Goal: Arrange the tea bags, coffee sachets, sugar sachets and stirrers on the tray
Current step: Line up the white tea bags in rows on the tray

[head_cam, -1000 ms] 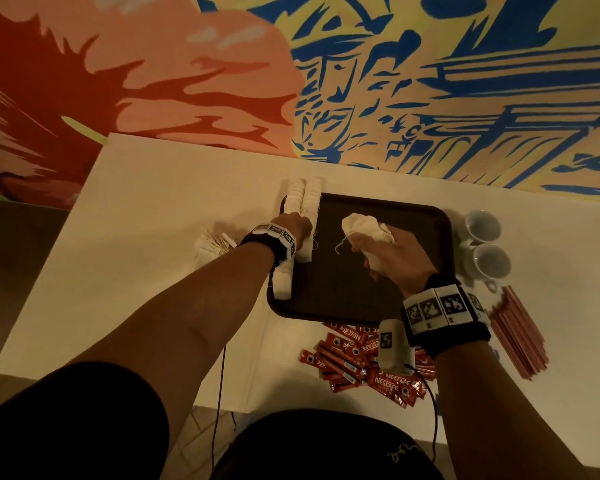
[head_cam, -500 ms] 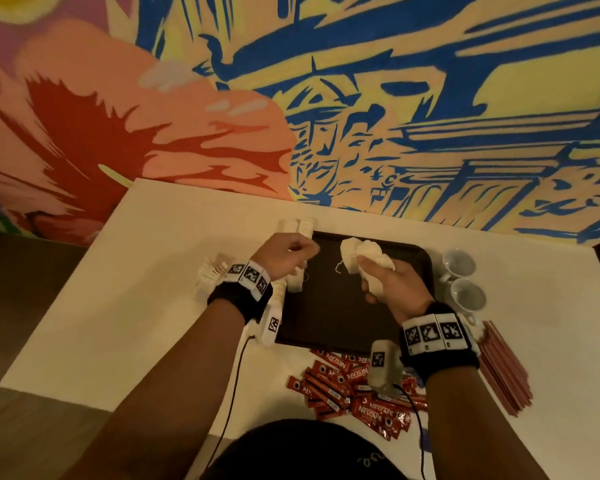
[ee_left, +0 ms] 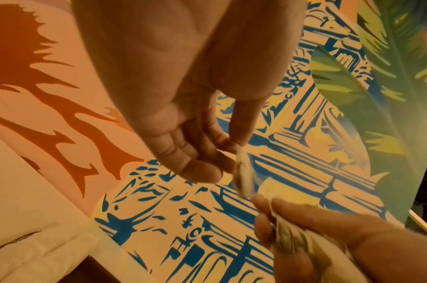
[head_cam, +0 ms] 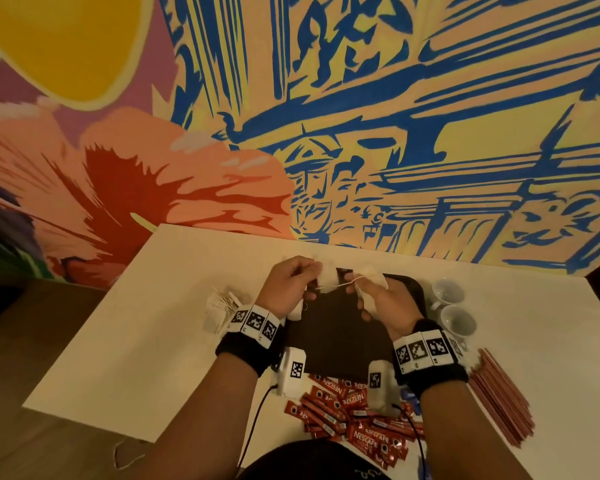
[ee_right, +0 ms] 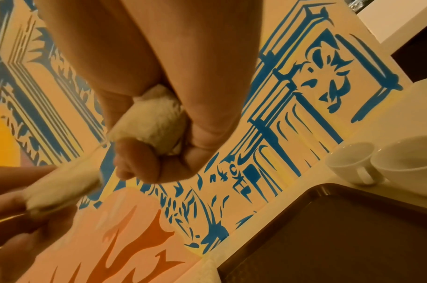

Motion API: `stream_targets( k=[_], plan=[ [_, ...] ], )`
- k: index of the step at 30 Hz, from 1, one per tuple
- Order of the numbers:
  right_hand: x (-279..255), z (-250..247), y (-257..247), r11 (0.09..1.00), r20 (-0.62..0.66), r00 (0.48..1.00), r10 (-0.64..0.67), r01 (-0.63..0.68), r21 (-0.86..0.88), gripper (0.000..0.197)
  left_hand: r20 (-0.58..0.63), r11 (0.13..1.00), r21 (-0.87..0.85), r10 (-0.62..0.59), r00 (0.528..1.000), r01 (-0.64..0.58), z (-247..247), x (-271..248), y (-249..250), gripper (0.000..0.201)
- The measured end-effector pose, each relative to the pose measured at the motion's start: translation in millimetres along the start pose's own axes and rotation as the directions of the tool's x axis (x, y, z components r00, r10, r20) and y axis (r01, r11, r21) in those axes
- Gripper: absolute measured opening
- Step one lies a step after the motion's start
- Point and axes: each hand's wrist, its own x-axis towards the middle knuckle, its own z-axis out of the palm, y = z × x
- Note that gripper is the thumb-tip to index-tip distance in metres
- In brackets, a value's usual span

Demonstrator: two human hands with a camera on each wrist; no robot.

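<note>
Over the far end of the dark brown tray (head_cam: pixel 340 337) both my hands are raised close together. My right hand (head_cam: pixel 359 289) grips a bunch of white tea bags (head_cam: pixel 373 280); the right wrist view shows them (ee_right: pixel 154 124) bulging out of the curled fingers. My left hand (head_cam: pixel 312 277) pinches one tea bag (head_cam: pixel 328 280) between thumb and fingertips (ee_left: pixel 242 172), and a thin string (head_cam: pixel 343 285) runs from it to the bunch. White tea bags (head_cam: pixel 297 311) lie along the tray's left edge, mostly hidden under my left wrist.
Red coffee sachets (head_cam: pixel 354 417) are heaped on the white table in front of the tray. Reddish stirrers (head_cam: pixel 499 396) lie to the right, two white cups (head_cam: pixel 452 306) stand by the tray's right edge, and a pile of white sachets (head_cam: pixel 220 306) sits left of the tray.
My left hand left the row of tea bags at the tray's left edge, rose, and now pinches a bag beside the right hand's bunch. The head view tilted up toward the wall.
</note>
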Motion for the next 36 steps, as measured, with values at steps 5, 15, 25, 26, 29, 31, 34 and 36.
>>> stream_targets(
  k=[5,15,25,26,29,31,34,36],
  plan=[
    [-6,-19,-7,0.992,-0.158,0.987,-0.011,0.031,0.120,0.021,-0.107,0.985,-0.169,0.005,0.994,-0.023,-3,-11,15,0.015],
    [-19,-22,-40,0.994,0.091,0.992,-0.086,0.079,0.081,0.027,-0.042,0.974,-0.213,0.072,0.996,-0.080,37,-42,42,0.011],
    [-40,-23,-33,0.990,0.185,0.974,-0.129,0.117,0.073,0.032,0.054,0.967,-0.218,0.144,0.988,-0.130,41,-73,54,0.006],
    [-43,-22,-32,0.989,0.180,0.975,-0.128,0.111,0.100,0.033,0.052,0.968,-0.216,0.143,0.988,-0.129,41,-75,53,0.007],
    [-48,-21,-32,0.981,0.141,0.978,-0.152,0.132,0.143,0.033,0.024,0.971,-0.203,0.134,0.991,-0.127,38,-79,49,0.006],
    [-51,-22,-33,0.983,0.139,0.975,-0.174,0.163,0.083,0.027,0.013,0.978,-0.157,0.141,0.990,-0.138,36,-80,48,0.013],
    [-52,-21,-33,0.979,0.162,0.966,-0.199,0.203,-0.009,0.021,-0.005,0.978,-0.020,0.205,0.979,-0.205,32,-83,47,0.021],
    [-51,-20,-31,0.974,0.168,0.961,-0.219,0.225,-0.018,0.023,-0.035,0.962,0.075,0.265,0.964,-0.262,28,-84,46,0.018]
  ],
)
